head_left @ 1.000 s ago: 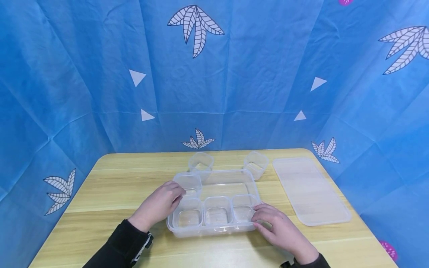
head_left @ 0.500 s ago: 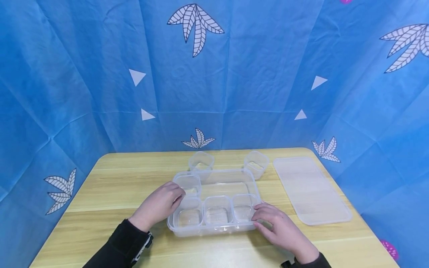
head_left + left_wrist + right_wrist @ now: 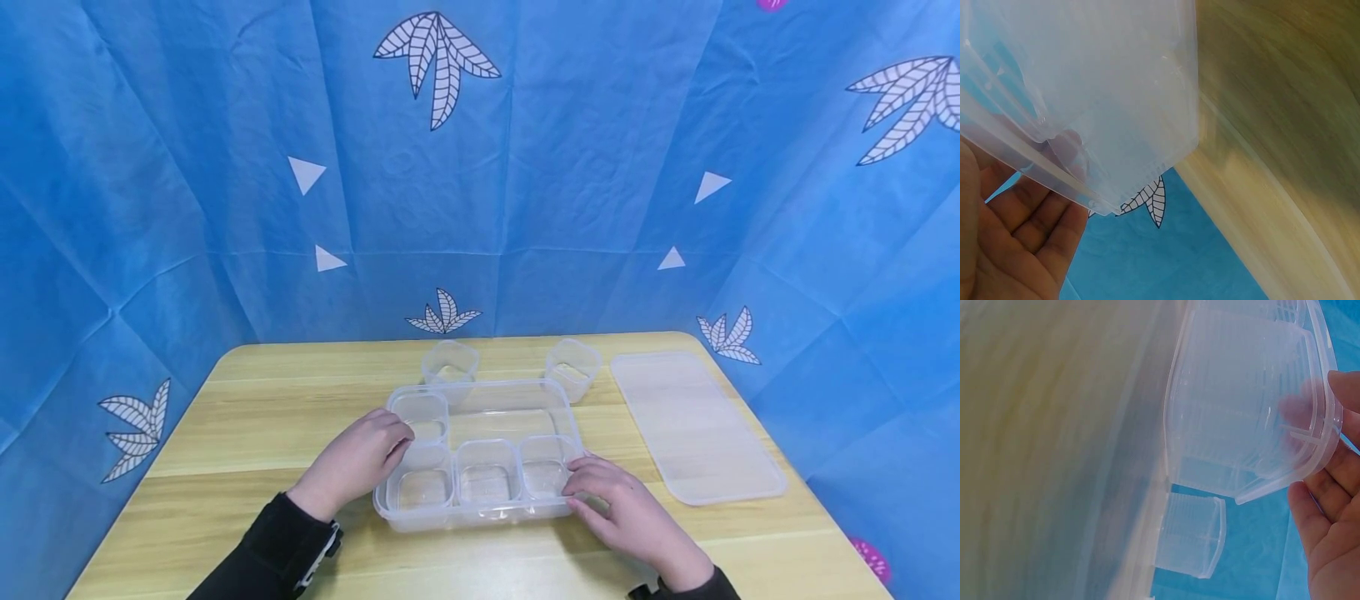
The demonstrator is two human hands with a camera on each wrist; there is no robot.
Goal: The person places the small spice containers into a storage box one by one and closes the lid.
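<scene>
A clear rectangular plastic box (image 3: 517, 510) stands on the table with several small clear square cups inside. Three cups line its front row, including a middle one (image 3: 487, 475) and a right one (image 3: 546, 468). Another cup (image 3: 422, 407) sits in the back left corner, where my left hand (image 3: 367, 454) reaches over the box's left rim and pinches the cup's edge. In the left wrist view, that hand's fingertips (image 3: 1066, 147) show through the plastic. My right hand (image 3: 622, 508) grips the box's right rim near the front corner, fingertips curled over the edge.
Two loose clear cups stand behind the box, one at left (image 3: 450, 367) and one at right (image 3: 573, 371). A flat translucent lid (image 3: 693, 425) lies on the wooden table (image 3: 247, 417) to the right. Blue patterned cloth (image 3: 585, 150) surrounds the back and sides.
The back left cup has settled slightly lower into the box beneath my left hand. My right hand stays in place on the rim.
</scene>
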